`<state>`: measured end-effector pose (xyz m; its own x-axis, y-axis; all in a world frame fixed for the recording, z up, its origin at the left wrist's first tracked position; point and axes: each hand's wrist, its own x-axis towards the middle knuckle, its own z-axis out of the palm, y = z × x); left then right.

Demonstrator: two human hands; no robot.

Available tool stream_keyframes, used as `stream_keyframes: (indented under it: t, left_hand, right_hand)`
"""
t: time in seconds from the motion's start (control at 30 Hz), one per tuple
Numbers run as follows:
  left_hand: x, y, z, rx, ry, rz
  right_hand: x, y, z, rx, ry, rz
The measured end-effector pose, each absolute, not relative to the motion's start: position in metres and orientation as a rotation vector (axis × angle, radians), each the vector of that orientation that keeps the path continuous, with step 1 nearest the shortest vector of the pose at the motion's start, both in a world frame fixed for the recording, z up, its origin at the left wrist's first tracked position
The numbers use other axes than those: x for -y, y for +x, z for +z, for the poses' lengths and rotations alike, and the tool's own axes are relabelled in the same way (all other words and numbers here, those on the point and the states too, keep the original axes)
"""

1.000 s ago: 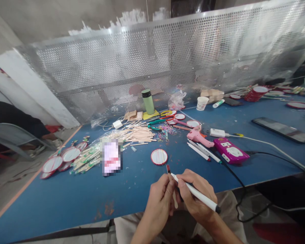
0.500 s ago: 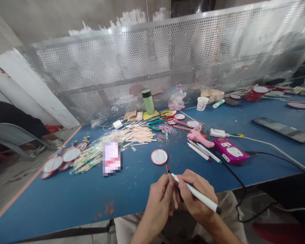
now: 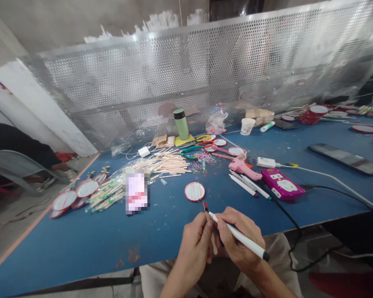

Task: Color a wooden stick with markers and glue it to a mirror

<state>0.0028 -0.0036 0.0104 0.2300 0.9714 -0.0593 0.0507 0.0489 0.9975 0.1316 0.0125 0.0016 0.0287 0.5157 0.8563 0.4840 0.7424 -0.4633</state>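
Note:
Between its thumb and fingers, my left hand pinches a small wooden stick whose upper end is coloured dark red. My right hand is closed around a white marker pen with a black end, its tip touching or very close to the stick just below the red part. Both hands are held at the table's front edge, over my lap. Just beyond them lies a round white disc with a red rim. To the right are several more marker pens.
A pink glue gun and a magenta box with cables lie to the right. Wooden sticks, pliers and a green bottle are farther back. Red-rimmed discs lie left, and a phone lies right.
Hardly anything differs. The marker in my right hand has shifted very slightly, while my left hand keeps the stick in the same place.

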Motion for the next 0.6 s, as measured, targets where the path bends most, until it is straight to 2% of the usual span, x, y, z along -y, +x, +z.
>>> stream_keyframes:
  t: [0.6]
  left_hand:
    - [0.0038,0.0032,0.011,-1.091,1.293,0.981]
  right_hand:
    - [-0.0123,0.1318,0.003,1.594,-0.829,-0.005]
